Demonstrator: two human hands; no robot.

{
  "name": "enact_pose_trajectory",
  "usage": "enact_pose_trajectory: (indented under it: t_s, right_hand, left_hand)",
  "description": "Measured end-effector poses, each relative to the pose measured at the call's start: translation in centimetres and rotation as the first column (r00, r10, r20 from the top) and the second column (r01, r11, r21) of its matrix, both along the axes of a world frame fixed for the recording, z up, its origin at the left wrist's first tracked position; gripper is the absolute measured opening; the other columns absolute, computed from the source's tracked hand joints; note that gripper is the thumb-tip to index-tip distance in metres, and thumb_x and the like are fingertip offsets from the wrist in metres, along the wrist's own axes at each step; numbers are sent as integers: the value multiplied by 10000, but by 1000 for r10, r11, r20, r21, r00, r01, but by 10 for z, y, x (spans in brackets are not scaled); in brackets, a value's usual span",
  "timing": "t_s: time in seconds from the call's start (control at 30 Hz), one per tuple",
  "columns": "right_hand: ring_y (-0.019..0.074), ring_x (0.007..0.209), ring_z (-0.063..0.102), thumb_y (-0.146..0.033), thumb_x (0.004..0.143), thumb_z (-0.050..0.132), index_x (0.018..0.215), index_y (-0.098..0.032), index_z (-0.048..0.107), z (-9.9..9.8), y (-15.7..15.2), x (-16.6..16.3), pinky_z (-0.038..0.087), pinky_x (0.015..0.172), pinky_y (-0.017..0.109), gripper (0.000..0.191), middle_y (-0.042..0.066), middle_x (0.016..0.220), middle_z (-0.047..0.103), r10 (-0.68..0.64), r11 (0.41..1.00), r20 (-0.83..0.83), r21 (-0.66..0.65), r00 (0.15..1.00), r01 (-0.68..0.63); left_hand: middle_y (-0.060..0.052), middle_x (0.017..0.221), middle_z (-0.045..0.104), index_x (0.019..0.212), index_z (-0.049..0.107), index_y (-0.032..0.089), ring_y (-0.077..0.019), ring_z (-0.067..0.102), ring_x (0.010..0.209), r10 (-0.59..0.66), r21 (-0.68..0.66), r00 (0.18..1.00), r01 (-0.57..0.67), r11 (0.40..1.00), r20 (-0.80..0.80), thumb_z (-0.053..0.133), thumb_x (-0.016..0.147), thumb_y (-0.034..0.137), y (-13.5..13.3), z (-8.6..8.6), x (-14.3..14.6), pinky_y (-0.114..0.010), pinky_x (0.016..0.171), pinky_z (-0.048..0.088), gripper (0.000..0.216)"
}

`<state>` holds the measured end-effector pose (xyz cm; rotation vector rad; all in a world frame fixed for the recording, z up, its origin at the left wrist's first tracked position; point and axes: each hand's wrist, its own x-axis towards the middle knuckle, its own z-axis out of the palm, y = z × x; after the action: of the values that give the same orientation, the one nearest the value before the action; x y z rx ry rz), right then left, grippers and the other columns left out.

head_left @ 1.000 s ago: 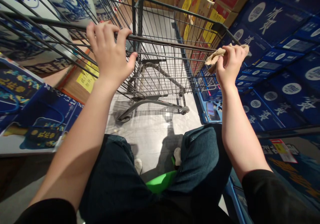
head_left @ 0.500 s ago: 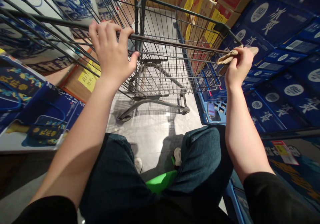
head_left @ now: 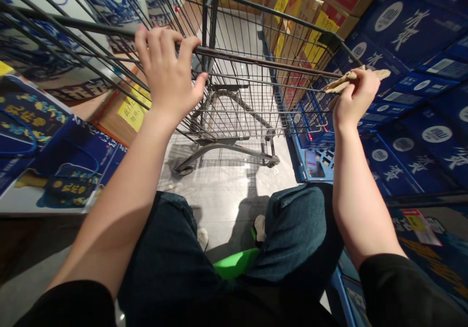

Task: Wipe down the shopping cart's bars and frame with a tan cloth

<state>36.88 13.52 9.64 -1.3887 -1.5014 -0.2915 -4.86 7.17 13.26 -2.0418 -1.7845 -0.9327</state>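
A dark metal shopping cart (head_left: 252, 104) stands in front of my knees, its wire basket facing me. My left hand (head_left: 166, 68) lies over the cart's top rail, fingers curled across it and thumb apart below. At the right end of the same rail, my right hand (head_left: 356, 95) pinches a tan cloth (head_left: 343, 81) that is folded against the bar. The cloth sticks out on both sides of the fingers. The palm sides of both hands are hidden.
Blue cartons (head_left: 413, 137) are stacked at the right, above a blue plastic pallet (head_left: 318, 163). Large blue-and-white jars (head_left: 113, 0) and a printed blue box (head_left: 54, 171) line the left. A green seat (head_left: 236, 264) shows between my legs. Brown cartons (head_left: 296, 20) stand behind the cart.
My right hand and the cloth have shifted slightly right along the rail. The left hand keeps its place on the rail, while the whole view has moved a little.
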Motion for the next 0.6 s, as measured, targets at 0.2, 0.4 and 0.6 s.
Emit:
enact_pose_trajectory:
  t_s: [0.2, 0.4, 0.6]
  right_hand:
    - [311, 1347, 464, -153, 872, 413, 1161, -371, 576, 8, -12, -35, 275, 1203, 616, 398, 54, 1306, 628, 179, 981, 151, -105, 972, -164]
    - [279, 1249, 555, -119, 811, 380, 1078, -256, 620, 4, -3, 12, 402, 1143, 539, 384, 119, 1184, 663, 51, 996, 11, 72, 999, -51]
    - [315, 1369, 445, -147, 886, 379, 1147, -324, 593, -10, 6, -5, 232, 1227, 641, 381, 87, 1275, 619, 50, 997, 63, 48, 997, -53]
  left_hand:
    - [-53, 1460, 502, 1414, 530, 358, -385, 330, 1433, -25, -6, 997, 26, 1000, 72, 548, 822, 526, -4, 4, 3, -562, 1298, 6, 616]
    - [-98, 1470, 483, 1444, 508, 301, -383, 321, 1434, -18, -25, 1000, 18, 1000, 17, 529, 860, 516, -4, 3, 3, -582, 1290, 22, 623]
    - [-93, 1458, 460, 1463, 494, 301, -365, 298, 1424, 37, -30, 999, -37, 999, 0, 576, 860, 461, 1, 2, 3, -551, 1296, 4, 629]
